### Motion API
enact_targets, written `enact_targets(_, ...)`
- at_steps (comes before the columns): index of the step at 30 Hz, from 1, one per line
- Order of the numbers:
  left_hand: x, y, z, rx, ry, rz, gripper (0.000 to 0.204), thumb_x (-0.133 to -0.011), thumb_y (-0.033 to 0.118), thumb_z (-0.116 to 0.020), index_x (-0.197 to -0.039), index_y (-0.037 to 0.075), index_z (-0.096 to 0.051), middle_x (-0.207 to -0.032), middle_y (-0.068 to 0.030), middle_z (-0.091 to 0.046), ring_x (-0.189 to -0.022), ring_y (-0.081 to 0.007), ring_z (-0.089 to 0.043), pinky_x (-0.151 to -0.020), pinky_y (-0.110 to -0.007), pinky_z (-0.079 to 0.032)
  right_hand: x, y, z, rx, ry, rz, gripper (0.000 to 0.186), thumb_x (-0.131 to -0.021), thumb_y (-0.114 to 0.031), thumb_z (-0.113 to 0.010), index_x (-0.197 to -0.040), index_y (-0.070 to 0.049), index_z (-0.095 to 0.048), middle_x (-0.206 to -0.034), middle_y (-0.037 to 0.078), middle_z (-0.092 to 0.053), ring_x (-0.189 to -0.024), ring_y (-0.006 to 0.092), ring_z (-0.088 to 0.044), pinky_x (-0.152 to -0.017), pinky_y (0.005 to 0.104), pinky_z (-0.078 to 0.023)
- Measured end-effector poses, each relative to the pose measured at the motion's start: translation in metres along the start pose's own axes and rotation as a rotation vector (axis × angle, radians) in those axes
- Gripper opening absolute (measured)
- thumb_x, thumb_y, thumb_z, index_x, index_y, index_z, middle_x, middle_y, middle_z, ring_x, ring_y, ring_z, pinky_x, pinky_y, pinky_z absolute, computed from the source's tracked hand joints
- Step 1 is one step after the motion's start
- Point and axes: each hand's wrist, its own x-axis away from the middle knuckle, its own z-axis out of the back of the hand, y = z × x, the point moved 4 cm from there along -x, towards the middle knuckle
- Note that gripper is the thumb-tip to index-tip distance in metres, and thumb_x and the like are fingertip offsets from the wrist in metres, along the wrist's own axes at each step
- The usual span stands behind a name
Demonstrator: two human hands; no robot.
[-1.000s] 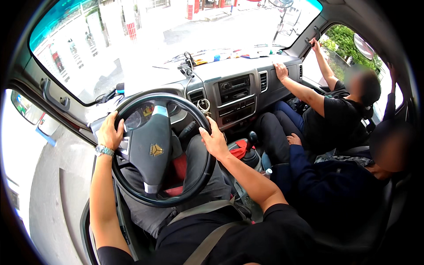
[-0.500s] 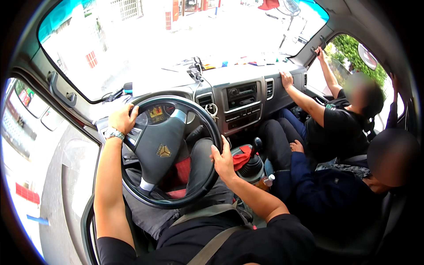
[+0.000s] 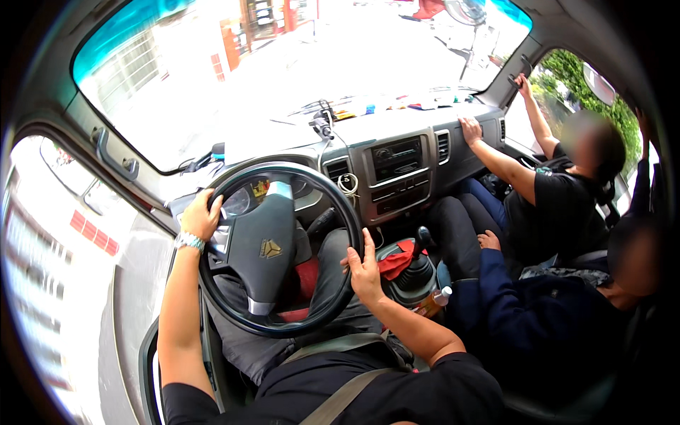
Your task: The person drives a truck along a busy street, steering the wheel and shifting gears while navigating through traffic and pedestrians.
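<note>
A black steering wheel [image 3: 327, 316] with a dark hub and silver spoke trim stands in front of me. My left hand [image 3: 200, 216], with a metal watch [image 3: 189, 241] on its wrist, is closed round the rim at the upper left. On the right side of the rim, my right hand [image 3: 365, 275] holds on loosely, its thumb on the near face and one finger pointing up along it. The gear lever [image 3: 424, 239] rises from its dark boot to the right of that hand, with a red cloth [image 3: 397, 263] beside it.
Two people sit to my right; one grips a handle [image 3: 522, 76] and rests a hand on the dashboard [image 3: 467, 157]. A bottle [image 3: 433, 300] stands by the gear lever. A phone mount [image 3: 322, 126] and cables sit on the dashboard. Beyond the windscreen are bright buildings.
The steering wheel has turned slightly counter-clockwise. My right hand's fingers have straightened somewhat on the rim. The scene outside has shifted, and the whole cab sits a little further right in view.
</note>
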Motion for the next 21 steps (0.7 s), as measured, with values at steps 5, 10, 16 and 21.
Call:
enact_targets(5,0.086,-0.008,0.015,-0.03,0.16,-0.066,0.054,-0.097,0.025,-0.064,-0.142,-0.001,-0.049,-0.143,-0.0256,-0.054,-0.132,-0.0436,-0.052,-0.112,-0.048,-0.042,0.02,0.012,-0.002,-0.017,-0.006,-0.012,0.067,-0.109,-0.018,-0.052,-0.164,-0.011,-0.014,-0.121,0.008,-0.059,-0.083,0.0117,-0.064,-0.072,0.026,-0.053)
enact_targets(10,0.181,0.059,0.018,-0.118,0.151,-0.12,0.074,-0.085,0.021,-0.071,-0.15,0.001,-0.041,-0.157,-0.0256,-0.038,-0.15,-0.0475,-0.029,-0.122,-0.061,-0.02,0.026,0.008,0.003,-0.068,0.001,-0.021,0.065,-0.11,-0.022,-0.05,-0.163,-0.008,-0.015,-0.122,0.01,-0.059,-0.089,0.0128,-0.064,-0.081,0.027,-0.053)
enact_targets(16,0.259,0.178,-0.029,0.27,-0.391,-0.422,0.081,-0.092,0.05,-0.066,-0.159,0.013,-0.036,-0.168,-0.0168,-0.024,-0.158,-0.0369,-0.012,-0.127,-0.055,-0.007,0.018,0.021,0.019,-0.132,-0.026,-0.149,0.052,-0.112,-0.035,-0.043,-0.155,-0.005,-0.034,-0.122,0.007,-0.061,-0.099,0.0166,-0.062,-0.092,0.0338,-0.051)
enact_targets(21,0.218,0.266,-0.089,0.422,-0.491,-0.786,0.062,-0.105,0.045,-0.046,-0.157,0.011,-0.039,-0.165,-0.0178,-0.031,-0.158,-0.0311,-0.018,-0.129,-0.05,-0.007,-0.014,0.04,0.061,-0.462,0.065,-0.332,0.056,-0.109,-0.053,-0.039,-0.141,-0.007,-0.048,-0.12,0.009,-0.064,-0.1,0.0219,-0.064,-0.09,0.0374,-0.054)
